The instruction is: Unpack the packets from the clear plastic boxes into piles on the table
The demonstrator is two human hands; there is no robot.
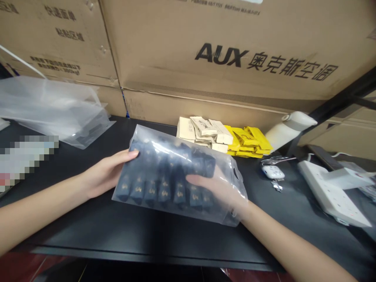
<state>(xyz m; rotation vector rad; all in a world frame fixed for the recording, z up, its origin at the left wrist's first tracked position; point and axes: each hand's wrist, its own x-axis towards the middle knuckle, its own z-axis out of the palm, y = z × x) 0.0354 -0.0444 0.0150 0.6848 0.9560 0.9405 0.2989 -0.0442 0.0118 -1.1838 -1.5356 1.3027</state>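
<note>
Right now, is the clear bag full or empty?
Full: dark sachets fill the clear bag between left hand and right hand.

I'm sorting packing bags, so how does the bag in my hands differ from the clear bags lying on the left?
The held bag is full of dark blue packets; the left bags look empty. The held bag is gripped by the left hand, with the right hand showing through its plastic; the left bags lie loose on the table. Both are clear plastic.
</note>
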